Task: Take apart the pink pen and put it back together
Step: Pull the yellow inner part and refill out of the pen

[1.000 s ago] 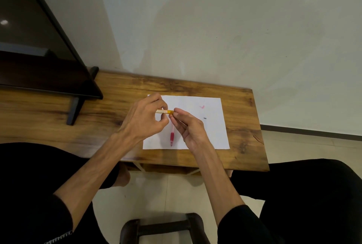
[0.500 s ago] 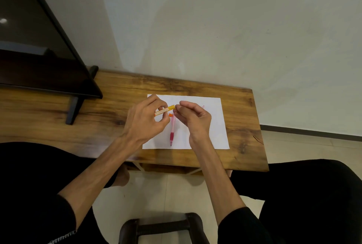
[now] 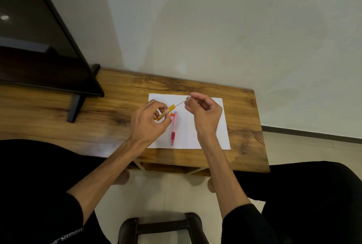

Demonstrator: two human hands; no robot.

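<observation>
— What do we see besides the work?
— A white sheet of paper (image 3: pixel 207 126) on our wooden table (image 3: pixel 117 95), a dark monitor (image 3: pixel 35 44) far left, a stool (image 3: pixel 160 226) below.

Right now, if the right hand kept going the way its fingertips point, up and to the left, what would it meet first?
Nothing nearby: the right hand, pinching a thin lead, points past the orange lead case toward bare tabletop; depth is unclear.

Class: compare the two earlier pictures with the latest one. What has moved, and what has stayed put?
The right hand has drawn away from the left hand, up and to the right, pulling a thin lead out of the orange case that the left hand holds. The pink pen and paper stayed put.
</observation>
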